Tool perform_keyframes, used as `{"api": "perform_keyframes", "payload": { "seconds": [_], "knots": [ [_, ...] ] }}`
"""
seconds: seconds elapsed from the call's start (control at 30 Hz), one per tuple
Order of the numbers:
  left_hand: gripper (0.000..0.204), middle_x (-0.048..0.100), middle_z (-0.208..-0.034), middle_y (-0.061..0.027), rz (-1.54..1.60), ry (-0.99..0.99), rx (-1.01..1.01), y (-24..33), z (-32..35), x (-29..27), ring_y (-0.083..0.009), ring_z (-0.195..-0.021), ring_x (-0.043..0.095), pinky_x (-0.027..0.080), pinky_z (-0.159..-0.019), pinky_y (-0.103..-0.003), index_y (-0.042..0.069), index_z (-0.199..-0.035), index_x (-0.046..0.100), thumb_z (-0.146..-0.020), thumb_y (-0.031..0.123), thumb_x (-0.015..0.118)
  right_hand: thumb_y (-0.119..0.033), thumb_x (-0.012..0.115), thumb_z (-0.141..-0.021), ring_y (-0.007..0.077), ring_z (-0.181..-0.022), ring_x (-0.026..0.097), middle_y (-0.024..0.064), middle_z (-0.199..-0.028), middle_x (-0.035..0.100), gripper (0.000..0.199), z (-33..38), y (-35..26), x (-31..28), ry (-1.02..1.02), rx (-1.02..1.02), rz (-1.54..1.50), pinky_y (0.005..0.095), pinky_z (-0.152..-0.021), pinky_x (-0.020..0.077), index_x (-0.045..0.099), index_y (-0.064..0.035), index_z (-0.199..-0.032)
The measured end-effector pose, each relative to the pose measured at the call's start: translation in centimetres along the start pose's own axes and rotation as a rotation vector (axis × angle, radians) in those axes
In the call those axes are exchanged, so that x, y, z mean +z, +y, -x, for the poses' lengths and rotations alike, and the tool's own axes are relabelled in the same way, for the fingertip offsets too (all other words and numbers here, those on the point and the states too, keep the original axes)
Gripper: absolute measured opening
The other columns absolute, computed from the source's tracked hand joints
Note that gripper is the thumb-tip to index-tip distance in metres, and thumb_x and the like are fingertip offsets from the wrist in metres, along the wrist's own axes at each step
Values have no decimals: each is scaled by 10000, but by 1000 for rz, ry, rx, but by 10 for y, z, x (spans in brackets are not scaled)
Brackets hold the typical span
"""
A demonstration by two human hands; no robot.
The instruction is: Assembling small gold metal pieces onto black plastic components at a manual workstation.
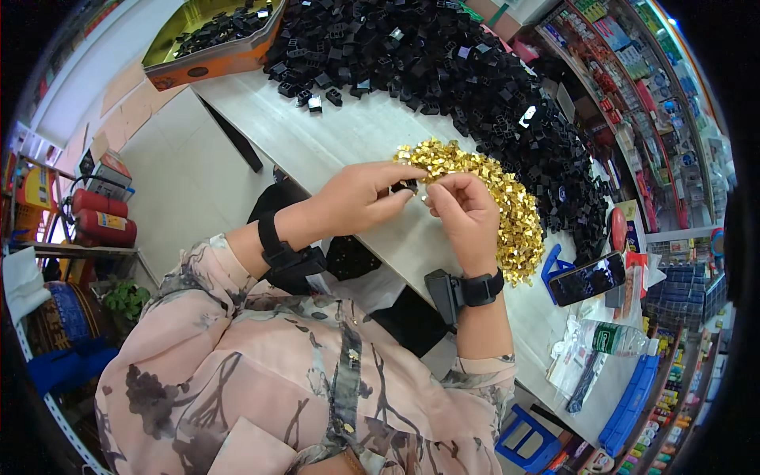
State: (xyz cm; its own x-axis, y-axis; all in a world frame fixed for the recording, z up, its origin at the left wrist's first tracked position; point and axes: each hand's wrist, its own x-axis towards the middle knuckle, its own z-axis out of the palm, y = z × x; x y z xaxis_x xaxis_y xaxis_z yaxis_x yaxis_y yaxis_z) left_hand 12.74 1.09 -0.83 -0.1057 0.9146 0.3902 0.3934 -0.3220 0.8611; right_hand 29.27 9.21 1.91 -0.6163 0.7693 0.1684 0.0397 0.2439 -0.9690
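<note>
My left hand (pixel 360 195) is closed, holding a small black plastic piece (pixel 407 186) between thumb and fingers. Close beside it, my right hand (pixel 473 226) has its thumb and index finger pinched together near that piece; what lies between those fingertips is too small to make out. Both hands are over the near part of a light table (pixel 317 146). Just beyond them spreads a heap of small shiny gold metal pieces (pixel 518 218). Farther back, a large mound of small black plastic pieces (pixel 412 59) curves around the gold heap.
An open box (pixel 229 65) with more black pieces stands at the far left. On the right are a phone (pixel 587 279) on a blue stand, a plastic bottle (pixel 621 339) and a blue tray (pixel 629 404). Stocked shelves (pixel 625 103) line the right; red cylinders (pixel 103 226) stand left.
</note>
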Motion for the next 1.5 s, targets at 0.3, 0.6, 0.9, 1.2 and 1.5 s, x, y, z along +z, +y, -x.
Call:
{"api": "perform_keyframes", "payload": {
  "seconds": [0.3, 0.6, 0.9, 1.2, 1.5],
  "knots": [
    [267, 581, -764, -48, -26, -61, -146, 9, 2, -4, -87, -612, 508, 417, -558, -234, 37, -1087, 594, -822, 73, 593, -35, 599, -871, 61, -756, 558, -2, -848, 610, 178, 4, 1, 3, -84, 152, -173, 198, -677, 459, 621, -9, -1046],
    [236, 596, -801, -101, -46, 14, -32, -2, 6, 0, -197, -609, 543, 439, -566, -297, 54, -1039, 607, -816, 133, 602, -54, 615, -858, 53, -781, 584, -8, -881, 644, 204, 4, 9, 8, -37, 8, 115, 197, -701, 469, 641, -28, -1058],
    [245, 582, -788, -43, 34, 9, -147, 2, 4, -2, -87, -618, 505, 410, -552, -234, 39, -1069, 604, -825, 54, 598, -56, 627, -855, 65, -740, 567, 1, -846, 628, 143, 3, 5, 6, 5, 84, -83, 197, -679, 460, 632, -7, -989],
    [264, 590, -812, -51, -46, 26, -1, 2, 5, -2, -86, -623, 506, 413, -564, -231, 35, -1084, 601, -820, 26, 604, -66, 610, -862, 71, -725, 565, 11, -872, 607, 146, 4, -1, 4, -66, 270, -293, 206, -666, 475, 605, -16, -998],
    [256, 601, -834, -58, 13, 2, -35, 2, 6, -2, -90, -643, 524, 426, -581, -226, 30, -1090, 597, -834, 26, 604, -65, 592, -868, 69, -704, 559, -5, -852, 584, 166, 3, -1, 6, -10, 288, -434, 208, -649, 478, 572, -36, -1030]
  ]
}}
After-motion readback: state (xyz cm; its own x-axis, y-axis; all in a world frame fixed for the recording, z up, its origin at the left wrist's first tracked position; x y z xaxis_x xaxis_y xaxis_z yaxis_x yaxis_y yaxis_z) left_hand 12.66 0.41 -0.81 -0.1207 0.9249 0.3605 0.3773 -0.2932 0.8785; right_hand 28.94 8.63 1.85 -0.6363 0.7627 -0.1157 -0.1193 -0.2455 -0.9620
